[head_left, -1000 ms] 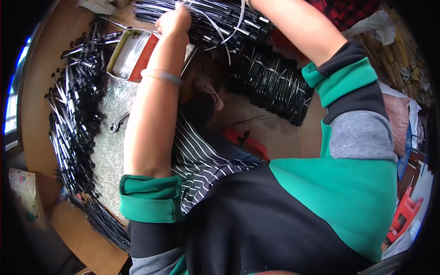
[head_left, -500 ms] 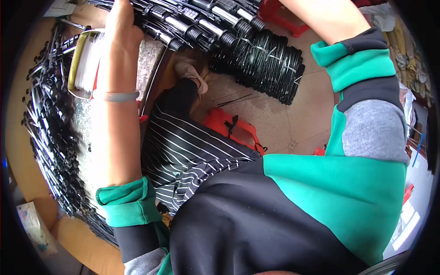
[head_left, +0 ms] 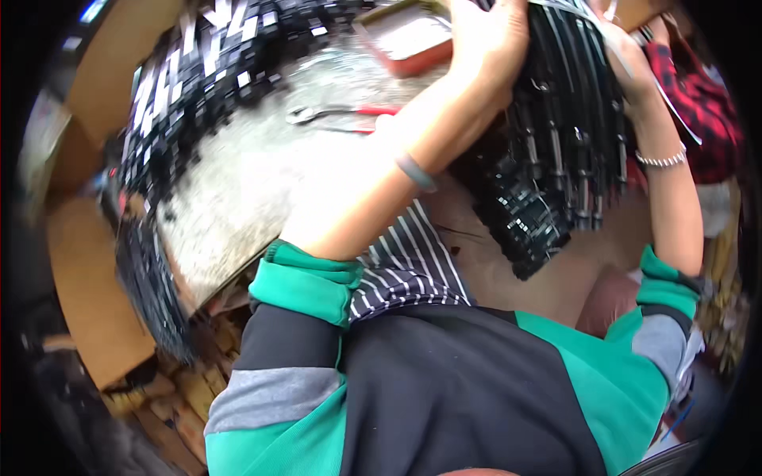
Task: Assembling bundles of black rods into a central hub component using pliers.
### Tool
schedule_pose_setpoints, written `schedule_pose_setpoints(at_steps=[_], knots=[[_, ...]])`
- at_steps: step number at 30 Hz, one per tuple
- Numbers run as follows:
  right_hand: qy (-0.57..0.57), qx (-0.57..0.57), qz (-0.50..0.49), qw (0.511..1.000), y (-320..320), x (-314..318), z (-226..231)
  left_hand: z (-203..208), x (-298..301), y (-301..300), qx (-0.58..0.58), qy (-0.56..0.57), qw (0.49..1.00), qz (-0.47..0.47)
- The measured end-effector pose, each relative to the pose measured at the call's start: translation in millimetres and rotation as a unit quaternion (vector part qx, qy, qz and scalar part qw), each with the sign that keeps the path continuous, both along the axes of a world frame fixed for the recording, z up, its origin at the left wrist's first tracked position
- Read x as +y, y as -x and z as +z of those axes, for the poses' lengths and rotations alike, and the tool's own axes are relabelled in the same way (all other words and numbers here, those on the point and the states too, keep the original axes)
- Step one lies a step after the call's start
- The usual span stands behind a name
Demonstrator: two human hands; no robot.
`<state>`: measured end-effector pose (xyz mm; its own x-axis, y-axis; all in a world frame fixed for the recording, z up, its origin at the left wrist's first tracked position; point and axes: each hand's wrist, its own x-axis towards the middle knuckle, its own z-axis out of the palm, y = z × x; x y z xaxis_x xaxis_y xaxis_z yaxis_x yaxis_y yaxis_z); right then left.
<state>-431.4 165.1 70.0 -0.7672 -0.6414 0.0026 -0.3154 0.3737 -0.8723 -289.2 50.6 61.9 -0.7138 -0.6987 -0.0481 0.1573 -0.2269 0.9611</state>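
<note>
Grey speckled worktop (head_left: 238, 182) fills the upper left of the frame. Left hand (head_left: 488, 40) clenches a thick bundle of black cables (head_left: 556, 151) hanging at upper right; right hand (head_left: 627, 55) is half hidden behind it, grip unclear. Pliers (head_left: 333, 115) and a red tray (head_left: 413, 40), cut off by the top edge, lie on the worktop.

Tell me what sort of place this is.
Probably a small assembly workshop: the hands, left and right, grip a big bundle of black cables, more bundles line the speckled workbench, and pliers lie there.

Black bundle (head_left: 548, 151) now off table (head_left: 262, 174).
</note>
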Motion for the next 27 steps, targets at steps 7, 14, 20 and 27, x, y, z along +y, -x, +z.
schedule_pose_setpoints(at_steps=[7, 14, 20, 27], knots=[[0.040, 0.674, 0.030, 0.737, -108.6, -98.2, -6.1, 32.5, -98.6, -148.9, 0.197, 0.122, 0.973, -0.012], [0.434, 0.585, 0.128, 0.673, -238.8, -193.4, -3.7, 12.4, -150.6, -271.2, 0.166, 0.529, 0.805, 0.211], [0.336, 0.537, 0.207, 0.745, -262.7, -203.5, -55.4, -71.5, -149.2, -311.2, 0.042, 0.516, 0.841, 0.154], [0.165, 0.225, 0.283, 0.918, -253.0, -227.9, -92.0, -61.7, -145.6, -274.7, 0.299, 0.266, 0.896, 0.195]])
